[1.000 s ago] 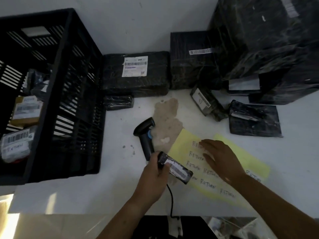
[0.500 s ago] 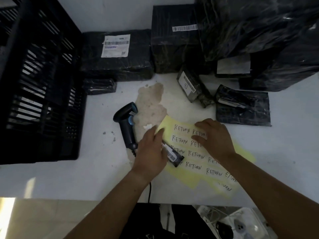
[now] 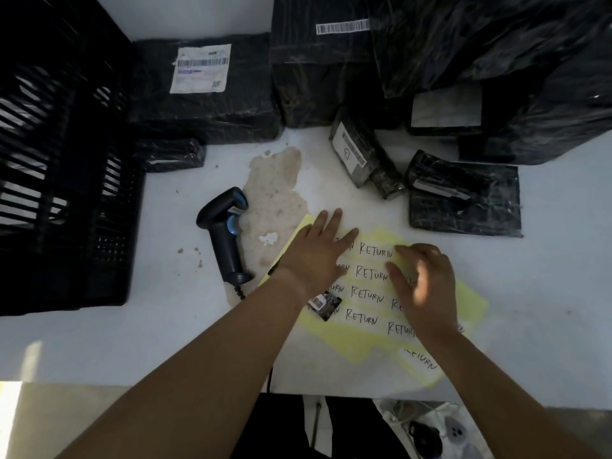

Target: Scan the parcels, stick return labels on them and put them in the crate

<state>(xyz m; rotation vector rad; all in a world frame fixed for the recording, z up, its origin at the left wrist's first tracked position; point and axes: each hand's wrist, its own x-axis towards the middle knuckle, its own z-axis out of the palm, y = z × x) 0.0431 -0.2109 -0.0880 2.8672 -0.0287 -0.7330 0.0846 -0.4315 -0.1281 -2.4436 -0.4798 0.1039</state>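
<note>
A yellow sheet of RETURN labels (image 3: 367, 294) lies on the white table. My left hand (image 3: 314, 253) rests flat on the sheet's upper left part with straight fingers. A small black parcel with a barcode (image 3: 324, 303) lies on the sheet beside my left wrist, free of my hands. My right hand (image 3: 422, 283) is over the sheet's right side, fingers bent down onto the labels; the fingertips are blurred. The black handheld scanner (image 3: 225, 233) lies on the table left of the sheet. The black crate (image 3: 63, 167) stands at the left.
Black wrapped parcels fill the back: a flat one with a white shipping label (image 3: 202, 84), a tall box (image 3: 318, 58), a large bag (image 3: 513, 61), a small one (image 3: 361, 154) and a flat pouch (image 3: 463, 197). A brown stain (image 3: 275, 190) marks the table.
My left hand has let go of the small parcel, laid it on the sheet, and moved up to lie flat on the labels. My right hand has shifted right across the sheet.
</note>
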